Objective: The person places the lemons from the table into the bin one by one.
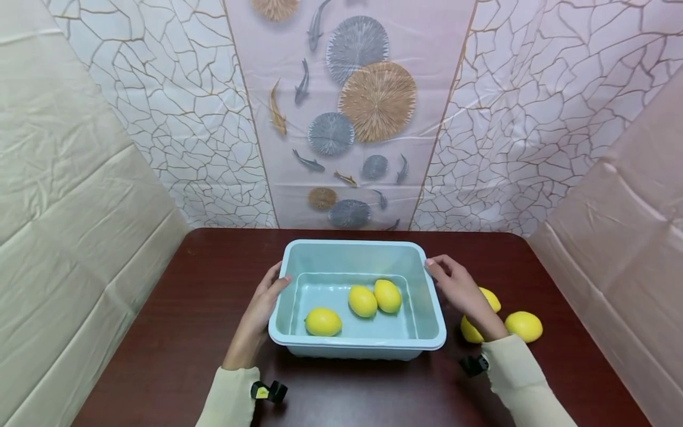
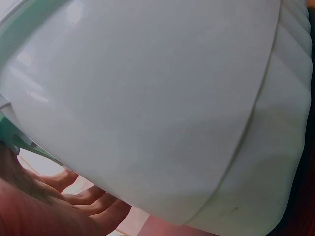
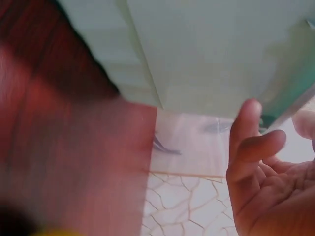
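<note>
A light blue plastic basin [image 1: 354, 343] stands on the table with three yellow lemons inside. One lemon [image 1: 323, 321] lies at its front left; two more, a lemon [image 1: 362, 300] and a lemon [image 1: 388, 296], lie side by side toward the right. My left hand [image 1: 265, 299] grips the left rim, thumb over the edge and fingers [image 2: 106, 211] against the outer wall. At the upper right corner, my right hand [image 1: 459, 287] holds the rim between thumb and curled fingers [image 3: 246, 123]. Whether the basin's base touches the table everywhere is hard to tell.
Right of the basin, beside and partly behind my right forearm, lie a lemon [image 1: 523, 327], a lemon [image 1: 490, 299] and a lemon [image 1: 471, 332]. The dark red-brown table [image 1: 176, 332] meets a patterned cloth backdrop [image 1: 347, 178] at the back. Cloth walls flank both sides.
</note>
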Demonstrator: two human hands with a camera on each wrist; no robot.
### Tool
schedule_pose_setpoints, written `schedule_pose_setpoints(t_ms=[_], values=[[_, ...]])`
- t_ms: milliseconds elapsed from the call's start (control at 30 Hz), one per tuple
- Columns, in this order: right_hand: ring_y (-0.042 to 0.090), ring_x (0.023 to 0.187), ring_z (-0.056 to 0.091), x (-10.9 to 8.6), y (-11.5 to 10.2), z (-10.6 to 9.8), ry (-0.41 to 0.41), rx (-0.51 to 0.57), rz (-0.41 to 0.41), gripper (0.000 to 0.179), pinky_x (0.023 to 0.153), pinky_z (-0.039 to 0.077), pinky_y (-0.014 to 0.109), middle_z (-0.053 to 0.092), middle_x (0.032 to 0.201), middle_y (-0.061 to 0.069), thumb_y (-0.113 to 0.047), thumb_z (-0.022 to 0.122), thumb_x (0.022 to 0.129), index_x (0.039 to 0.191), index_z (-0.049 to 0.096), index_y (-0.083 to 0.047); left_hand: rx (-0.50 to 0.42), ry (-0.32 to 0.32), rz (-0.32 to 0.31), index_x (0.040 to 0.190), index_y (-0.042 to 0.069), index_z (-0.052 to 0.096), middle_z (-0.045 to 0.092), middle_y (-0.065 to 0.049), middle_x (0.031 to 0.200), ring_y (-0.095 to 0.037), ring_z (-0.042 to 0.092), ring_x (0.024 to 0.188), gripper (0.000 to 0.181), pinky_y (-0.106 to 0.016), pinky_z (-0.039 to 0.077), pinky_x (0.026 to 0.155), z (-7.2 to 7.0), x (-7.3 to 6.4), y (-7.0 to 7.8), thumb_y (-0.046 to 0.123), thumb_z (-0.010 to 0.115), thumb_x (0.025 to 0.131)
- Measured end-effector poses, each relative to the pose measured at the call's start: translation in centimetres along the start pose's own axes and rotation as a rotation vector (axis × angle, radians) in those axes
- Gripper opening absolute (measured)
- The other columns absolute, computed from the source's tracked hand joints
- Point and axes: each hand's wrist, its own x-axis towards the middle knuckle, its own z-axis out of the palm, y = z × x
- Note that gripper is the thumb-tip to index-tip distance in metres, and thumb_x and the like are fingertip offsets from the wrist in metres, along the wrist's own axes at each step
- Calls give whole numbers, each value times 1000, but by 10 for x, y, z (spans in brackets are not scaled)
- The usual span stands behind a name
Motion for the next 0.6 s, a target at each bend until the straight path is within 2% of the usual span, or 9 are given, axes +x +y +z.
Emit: schedule_pose_setpoints(t_ms=[133,233,400,600], values=[[29,69,61,-3,-1,-9,5,-61,-32,58,57,55,41,64,109,23,-53,48,110,141,52,-4,5,-2,-1,164,17,29,40,-19,162,-41,47,141,59,-55,45,112,-1,0,0,28,51,111],[33,79,66,-6,1,-14,22,-114,-70,56,59,57,41,65,116,25,-51,50,109,139,52,-4,2,-3,2,164,18,29,41,-19,162,-41,47,141,59,-54,45,111,-2,1,-1,28,51,110],[35,96,66,-10,9,-24,97,-234,-133,51,72,58,44,65,123,24,-48,53,109,134,55,-3,-18,-8,2,163,18,31,41,-18,161,-40,47,141,58,-53,44,111,-3,2,-3,29,52,110],[36,101,62,-10,25,-34,170,-398,-183,45,89,55,57,63,124,26,-39,59,108,129,58,2,-8,16,6,161,20,35,44,-17,159,-40,49,139,59,-52,46,107,-5,5,-9,32,56,108]])
